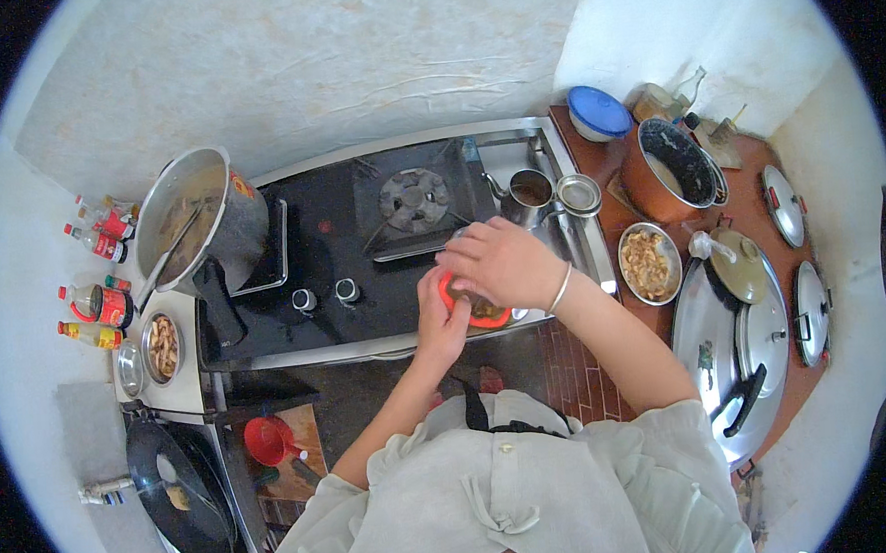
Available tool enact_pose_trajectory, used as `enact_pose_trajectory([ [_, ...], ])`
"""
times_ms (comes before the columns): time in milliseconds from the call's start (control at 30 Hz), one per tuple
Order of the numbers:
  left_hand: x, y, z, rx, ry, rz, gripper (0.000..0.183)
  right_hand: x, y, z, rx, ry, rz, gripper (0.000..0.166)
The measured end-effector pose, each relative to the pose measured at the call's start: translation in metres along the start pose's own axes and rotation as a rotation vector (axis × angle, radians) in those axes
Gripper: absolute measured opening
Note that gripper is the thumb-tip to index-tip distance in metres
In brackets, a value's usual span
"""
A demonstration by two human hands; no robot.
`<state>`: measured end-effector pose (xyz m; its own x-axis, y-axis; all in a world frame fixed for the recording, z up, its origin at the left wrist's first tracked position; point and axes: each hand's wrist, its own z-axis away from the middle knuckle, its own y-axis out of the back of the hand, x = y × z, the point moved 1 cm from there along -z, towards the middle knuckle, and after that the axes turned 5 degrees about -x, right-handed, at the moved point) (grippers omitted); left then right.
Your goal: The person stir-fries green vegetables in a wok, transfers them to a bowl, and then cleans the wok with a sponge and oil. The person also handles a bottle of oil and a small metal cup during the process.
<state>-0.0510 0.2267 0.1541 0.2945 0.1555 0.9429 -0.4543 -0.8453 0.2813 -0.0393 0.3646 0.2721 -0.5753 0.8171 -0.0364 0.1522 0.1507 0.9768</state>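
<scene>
At the front edge of the gas stove (314,246), my left hand (445,314) grips a small container with an orange-red rim (494,320). Something brownish shows inside it. My right hand (506,262), with a pale band at the wrist, curves over the container from above and hides most of it. A small clear piece peeks out behind the right fingers; what it is I cannot tell. Just beyond that hand stands a small metal pot with a spout (530,189), holding dark liquid. Its round metal lid (579,195) is tipped open beside it.
A large pressure cooker (253,234) with brown liquid and a ladle (175,249) occupies the left burner. Sauce bottles (103,305) and a bowl of sliced food (163,347) stand left. Rightward are another sliced-food bowl (649,263), a copper-coloured pot (659,179) and large lids (706,353).
</scene>
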Motion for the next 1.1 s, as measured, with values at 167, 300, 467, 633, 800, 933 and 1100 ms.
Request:
enact_pose_trajectory([
  [167,0.002,-0.006,-0.002,0.086,-0.016,-0.031,0.04,0.002,0.005,0.001,0.038,0.04,-0.074,0.038],
  [300,0.005,-0.005,-0.005,0.101,0.03,-0.027,0.039,0.01,0.004,0.011,0.257,-0.189,-0.379,0.039],
  [467,-0.002,-0.009,-0.005,0.142,0.001,-0.034,0.04,-0.002,-0.001,0.022,0.09,-0.474,-0.297,0.028],
  [633,0.0,-0.009,-0.01,0.177,-0.036,-0.077,0.039,0.009,-0.028,0.025,0.406,-0.512,-0.436,0.02],
  [800,0.002,-0.007,-0.016,0.171,-0.014,-0.107,0.038,0.011,-0.047,0.021,0.747,-0.743,-0.663,0.021],
  [933,0.004,-0.008,-0.015,0.177,-0.007,-0.09,0.039,0.009,-0.065,0.018,0.998,-0.886,-0.742,0.019],
  [1100,0.002,-0.006,-0.013,0.188,-0.033,-0.071,0.039,0.016,-0.028,0.015,0.927,-0.778,-0.631,0.012],
])
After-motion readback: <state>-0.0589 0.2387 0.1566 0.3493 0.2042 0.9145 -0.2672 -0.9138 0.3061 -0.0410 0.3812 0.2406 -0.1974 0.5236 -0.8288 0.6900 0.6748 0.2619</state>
